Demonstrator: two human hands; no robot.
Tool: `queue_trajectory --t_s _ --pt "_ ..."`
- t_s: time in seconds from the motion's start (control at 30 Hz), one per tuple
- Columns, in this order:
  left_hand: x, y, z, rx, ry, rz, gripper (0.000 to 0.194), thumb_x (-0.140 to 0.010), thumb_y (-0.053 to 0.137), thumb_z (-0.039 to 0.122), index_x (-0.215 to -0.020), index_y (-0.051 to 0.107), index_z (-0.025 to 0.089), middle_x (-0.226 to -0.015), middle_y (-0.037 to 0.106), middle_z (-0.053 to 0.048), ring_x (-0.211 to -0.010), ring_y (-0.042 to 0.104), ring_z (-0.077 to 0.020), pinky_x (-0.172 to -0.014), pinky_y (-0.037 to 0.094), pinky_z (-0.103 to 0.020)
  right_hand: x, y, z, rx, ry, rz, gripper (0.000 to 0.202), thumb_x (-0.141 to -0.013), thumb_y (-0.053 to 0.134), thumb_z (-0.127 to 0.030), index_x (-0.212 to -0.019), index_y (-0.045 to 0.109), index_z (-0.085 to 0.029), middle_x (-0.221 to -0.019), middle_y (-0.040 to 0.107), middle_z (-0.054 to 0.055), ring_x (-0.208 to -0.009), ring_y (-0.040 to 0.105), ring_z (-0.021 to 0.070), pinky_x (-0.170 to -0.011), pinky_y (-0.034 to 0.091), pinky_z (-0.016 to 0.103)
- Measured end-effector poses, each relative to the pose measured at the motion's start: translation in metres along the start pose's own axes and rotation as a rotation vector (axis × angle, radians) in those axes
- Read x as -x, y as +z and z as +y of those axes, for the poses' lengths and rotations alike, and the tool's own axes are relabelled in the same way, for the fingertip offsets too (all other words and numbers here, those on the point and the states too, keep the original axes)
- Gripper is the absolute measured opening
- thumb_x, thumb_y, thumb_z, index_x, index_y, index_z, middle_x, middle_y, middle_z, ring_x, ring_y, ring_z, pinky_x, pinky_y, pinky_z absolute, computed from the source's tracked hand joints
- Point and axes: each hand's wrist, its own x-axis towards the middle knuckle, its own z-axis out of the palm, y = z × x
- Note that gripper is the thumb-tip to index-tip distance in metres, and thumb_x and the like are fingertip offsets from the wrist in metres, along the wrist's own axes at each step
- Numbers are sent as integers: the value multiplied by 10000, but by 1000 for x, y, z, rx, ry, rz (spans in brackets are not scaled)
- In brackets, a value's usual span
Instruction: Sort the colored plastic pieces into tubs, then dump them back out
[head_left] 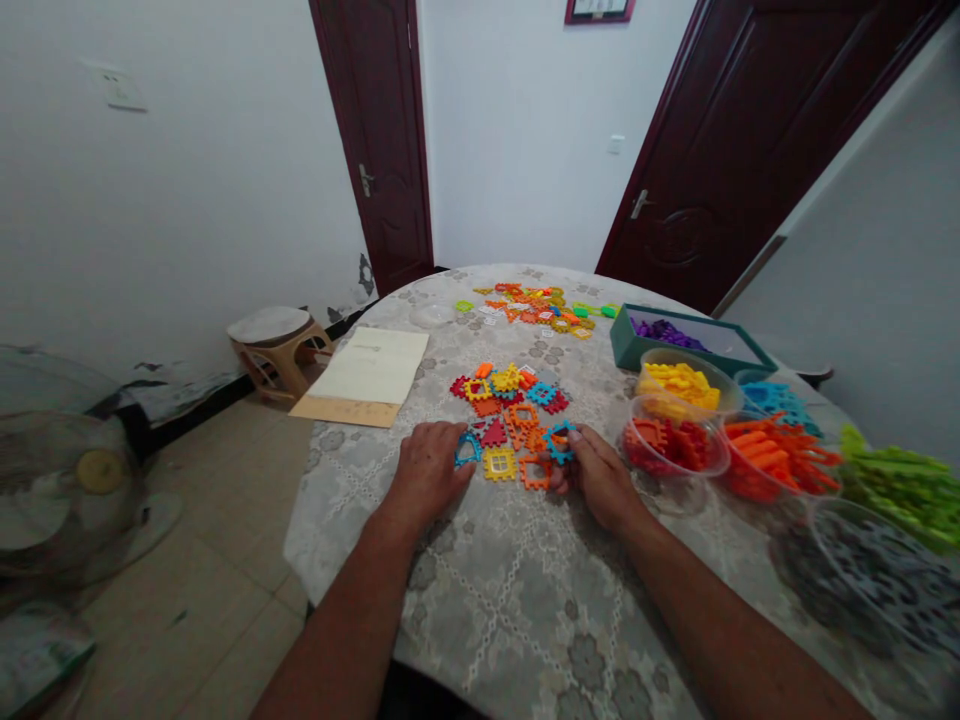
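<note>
In the head view, my left hand (431, 462) rests at the near left of a pile of toothed plastic building pieces. Its fingers close on a blue building piece (458, 452) with a rounded opening. On the other side, my right hand (598, 470) pinches a blue square building piece (559, 441) between thumb and fingers. Just under it lies an orange square frame piece (535, 472), close to the lower fingers. Between the hands are a yellow window piece (499, 464) and a red triangular piece (493, 433). More orange, yellow, red and blue pieces overlap behind them.
Farther back lies a second heap of mixed pieces (540, 306). To the right stand a green box (625, 345) with purple pieces and several clear tubs, including one of red pieces (679, 446). Paper (373, 365) lies at left, beyond it a stool (270, 326).
</note>
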Motion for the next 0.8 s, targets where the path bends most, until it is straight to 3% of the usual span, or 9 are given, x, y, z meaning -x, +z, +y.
queue_trajectory --t_s 0.13,0.27,0.47,0.63,0.7,0.8 --pt "0 -3 1 25 -26 -17 500 -880 750 270 -1362 628 213 -1353 706 -123 -1266 608 -343 -1114 472 -524 -3 -1 5 -102 43 23 362 -926 714 -539 -1048 640 -206 -960 799 89 -643 735 176 -485 571 246" --pt "1 -6 8 148 22 135 506 -919 730 300 -1392 577 207 -1353 691 -129 -1261 623 -314 -1125 487 -502 -5 1 5 -181 87 73 291 -917 718 -453 -1019 686 -183 -980 785 111 -748 771 212 -530 614 269" --pt "-2 -2 54 248 248 284 539 -929 734 300 -1421 522 241 -1343 675 -116 -1250 621 -297 -1107 504 -498 -4 6 7 -266 138 28 231 -916 724 -398 -942 713 -169 -984 744 95 -777 771 213 -613 658 315" --pt "-11 9 87 204 324 222 543 -915 746 288 -1410 530 238 -1339 675 -130 -1252 615 -330 -1090 503 -538 2 12 5 -318 105 -139 353 -911 748 -482 -1116 746 -194 -1053 760 80 -825 742 206 -689 650 325" --pt "-16 13 93 211 338 187 515 -913 740 269 -1389 549 226 -1340 672 -133 -1265 611 -326 -1106 499 -534 2 13 5 -282 68 -187 375 -878 794 -455 -1152 749 -203 -1061 772 72 -864 733 208 -726 636 307" --pt "-21 20 92 268 340 152 542 -900 747 258 -1404 552 217 -1389 651 -141 -1323 590 -324 -1159 472 -540 0 11 8 -220 25 -153 367 -847 825 -437 -1126 759 -207 -1014 781 61 -861 723 208 -722 615 282"
